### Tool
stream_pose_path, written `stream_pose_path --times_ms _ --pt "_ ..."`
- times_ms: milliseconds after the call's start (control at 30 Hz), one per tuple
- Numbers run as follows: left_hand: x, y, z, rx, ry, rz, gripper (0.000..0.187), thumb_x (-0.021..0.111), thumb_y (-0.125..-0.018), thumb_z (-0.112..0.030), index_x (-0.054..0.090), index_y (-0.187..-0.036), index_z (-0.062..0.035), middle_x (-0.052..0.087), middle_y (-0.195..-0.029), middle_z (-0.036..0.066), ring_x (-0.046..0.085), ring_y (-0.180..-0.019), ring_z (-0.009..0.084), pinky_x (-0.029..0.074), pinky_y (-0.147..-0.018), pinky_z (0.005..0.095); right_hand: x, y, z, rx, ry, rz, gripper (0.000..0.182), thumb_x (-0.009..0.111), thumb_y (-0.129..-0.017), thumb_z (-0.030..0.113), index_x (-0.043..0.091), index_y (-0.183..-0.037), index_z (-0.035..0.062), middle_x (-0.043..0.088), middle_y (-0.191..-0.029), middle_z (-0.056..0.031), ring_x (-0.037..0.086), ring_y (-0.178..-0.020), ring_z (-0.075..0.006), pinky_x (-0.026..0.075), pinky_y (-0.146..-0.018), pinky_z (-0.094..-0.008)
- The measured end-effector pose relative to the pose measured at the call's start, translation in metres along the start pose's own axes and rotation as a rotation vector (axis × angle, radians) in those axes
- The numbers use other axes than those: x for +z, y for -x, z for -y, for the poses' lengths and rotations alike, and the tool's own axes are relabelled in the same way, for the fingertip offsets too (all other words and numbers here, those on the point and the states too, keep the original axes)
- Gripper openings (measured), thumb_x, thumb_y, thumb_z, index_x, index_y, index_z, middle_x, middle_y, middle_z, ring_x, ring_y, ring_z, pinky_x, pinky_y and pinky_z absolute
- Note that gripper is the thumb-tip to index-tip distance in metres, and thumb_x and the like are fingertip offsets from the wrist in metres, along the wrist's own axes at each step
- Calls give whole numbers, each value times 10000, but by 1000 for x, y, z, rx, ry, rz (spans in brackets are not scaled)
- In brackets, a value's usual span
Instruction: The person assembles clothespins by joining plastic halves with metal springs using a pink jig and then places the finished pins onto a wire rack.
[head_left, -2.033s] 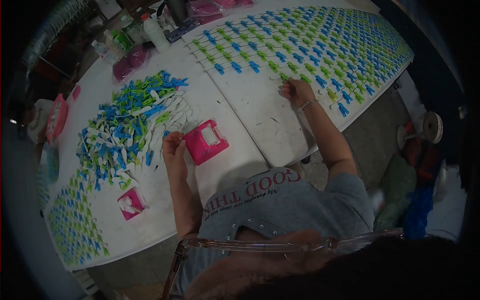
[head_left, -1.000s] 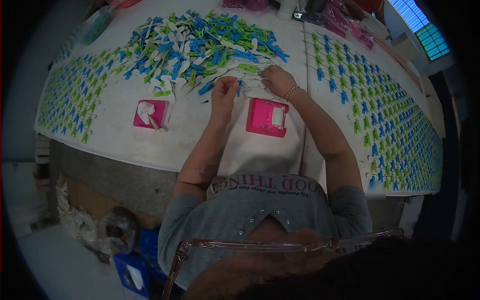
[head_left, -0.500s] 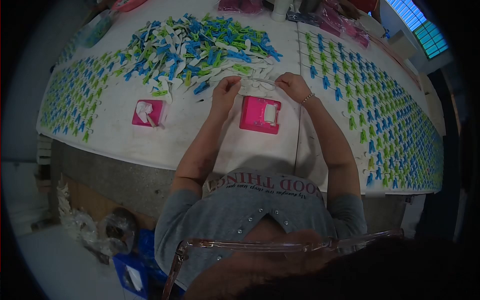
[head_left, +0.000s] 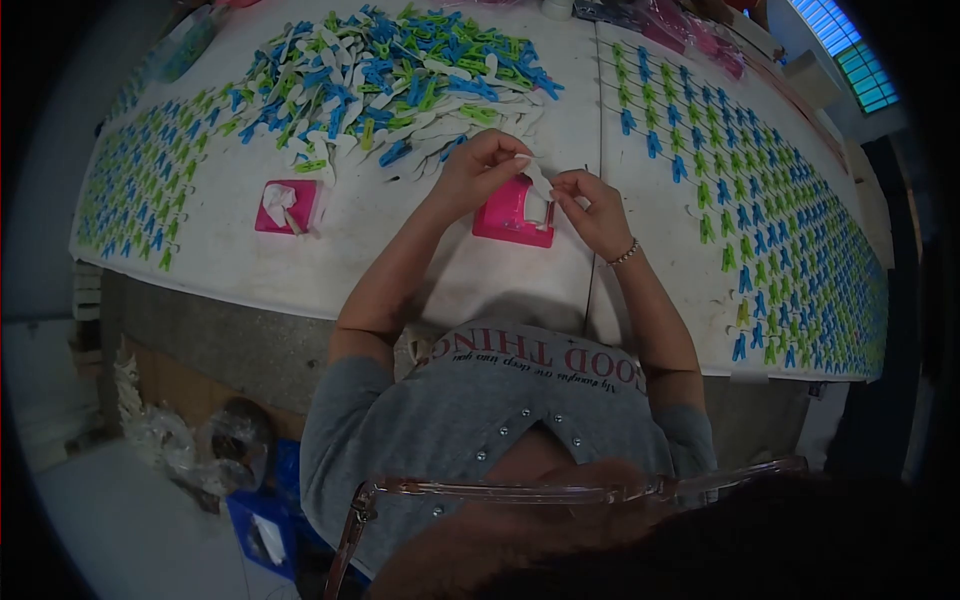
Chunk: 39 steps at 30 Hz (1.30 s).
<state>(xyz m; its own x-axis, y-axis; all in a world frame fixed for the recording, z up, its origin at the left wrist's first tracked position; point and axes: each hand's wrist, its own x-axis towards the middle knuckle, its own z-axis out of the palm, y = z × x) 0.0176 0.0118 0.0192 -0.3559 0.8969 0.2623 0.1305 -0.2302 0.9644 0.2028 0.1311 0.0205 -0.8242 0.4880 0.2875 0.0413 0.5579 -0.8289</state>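
Observation:
Between my hands, just above a pink case (head_left: 502, 228), is a thin white strip (head_left: 537, 180); its material is too small to make out. My left hand (head_left: 482, 172) pinches the strip's upper end between thumb and fingers. Close by on the right, my right hand (head_left: 597, 213) has thumb and forefinger closed at the lower end. A white roll (head_left: 536, 209) sits in the right side of the case, partly hidden by the strip and fingers. Beyond my left hand lies a heap of blue, green and white clothes pegs (head_left: 400, 75).
Rows of blue and green pegs cover the table's left side (head_left: 150, 185) and right side (head_left: 760, 240). A second pink tray (head_left: 268, 218) holds crumpled white material. Pink plastic bags (head_left: 690, 35) lie at the back. A seam runs across the white tabletop (head_left: 400, 262).
Both hands have come nearer to me and closer together, now over the pink case. The white strip, earlier stretched sideways between them, now hangs at a steep slant.

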Motion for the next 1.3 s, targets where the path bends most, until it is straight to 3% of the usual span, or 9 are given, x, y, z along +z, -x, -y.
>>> stream_pose_path --times_ms 67,167,400,533,767,1033,1167,1300 --pt "1 6 -3 173 -115 -6 79 631 -860 -83 616 -929 -48 586 -857 14 588 -790 93 468 -685 223 7 4 -5 -40 64 -4 152 649 -824 32 617 -972 14 629 -856 -67 622 -790 -148 494 -702 -258" --pt "-7 13 -4 203 -314 38 90 633 -853 -40 622 -942 -43 591 -922 33 572 -818 102 468 -714 228 19 5 -12 -131 124 -41 153 642 -808 16 623 -959 20 606 -814 -83 608 -764 -192 492 -686 -287" --pt "-17 19 0 221 -386 47 94 632 -843 -30 621 -935 -46 588 -909 35 564 -806 116 462 -705 240 24 0 -11 -257 251 -50 159 637 -783 22 628 -940 36 612 -834 -95 593 -797 -245 478 -692 -320" --pt "-17 20 7 207 -460 94 94 666 -799 -98 618 -876 -74 589 -826 51 568 -751 207 451 -662 298 17 5 -15 -334 355 -50 176 630 -743 17 624 -917 39 618 -854 -89 577 -818 -274 472 -715 -351" --pt "-4 16 16 270 -641 143 88 674 -772 -118 618 -829 -80 605 -801 68 583 -794 262 452 -696 359 9 14 -20 -307 408 -100 165 627 -731 17 624 -893 44 614 -848 -85 568 -839 -275 469 -724 -354" --pt "5 8 20 289 -603 162 95 684 -749 -123 625 -813 -85 594 -790 74 574 -772 271 445 -681 370 -3 11 -9 -260 427 -160 220 605 -697 -1 614 -913 41 586 -867 -113 554 -831 -285 466 -728 -352" --pt "16 2 19 306 -591 175 84 687 -739 -120 626 -787 -89 582 -785 70 566 -770 270 438 -674 382 -11 0 9 -270 408 -162 242 607 -702 5 605 -942 39 577 -876 -103 552 -829 -248 459 -744 -322" --pt "21 0 26 375 -625 152 85 691 -737 -118 628 -787 -88 584 -793 65 564 -787 268 439 -677 379 -3 -6 10 -79 -10 -126 295 600 -748 -5 560 -1037 41 559 -917 -46 532 -848 -149 444 -789 -272"
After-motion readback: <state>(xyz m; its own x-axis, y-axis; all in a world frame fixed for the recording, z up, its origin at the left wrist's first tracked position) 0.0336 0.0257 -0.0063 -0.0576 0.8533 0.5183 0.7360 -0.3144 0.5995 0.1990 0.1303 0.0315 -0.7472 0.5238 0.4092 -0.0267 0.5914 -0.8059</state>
